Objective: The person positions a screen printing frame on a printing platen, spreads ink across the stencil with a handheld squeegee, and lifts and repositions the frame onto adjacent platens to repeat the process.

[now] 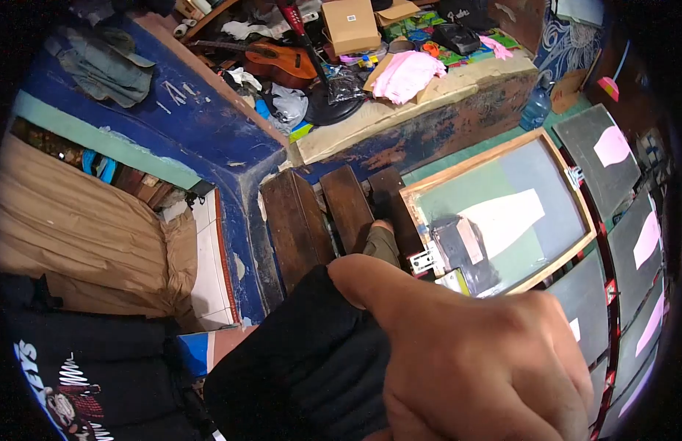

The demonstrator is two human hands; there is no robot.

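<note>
My left hand [491,360] is very close to the camera at the lower right, its back toward me. Its fingers look bent and closed, but the tips run out of view, so anything they hold is hidden. Behind it, a black sleeve [297,360] covers the upper arm. Beyond the hand lies a wooden-framed screen [495,151], fixed by metal hinge clamps [423,261]. A pale shape [513,220] and a dark smear of ink [466,253] show on its mesh. My right hand is out of view.
Dark boards with pink fabric pieces [612,145] line the right side. Wooden steps [297,220] lie ahead, beside a bent leg [381,246]. A guitar [282,65], boxes [350,26] and pink cloth [407,76] crowd the ledge. A brown curtain [84,228] hangs left.
</note>
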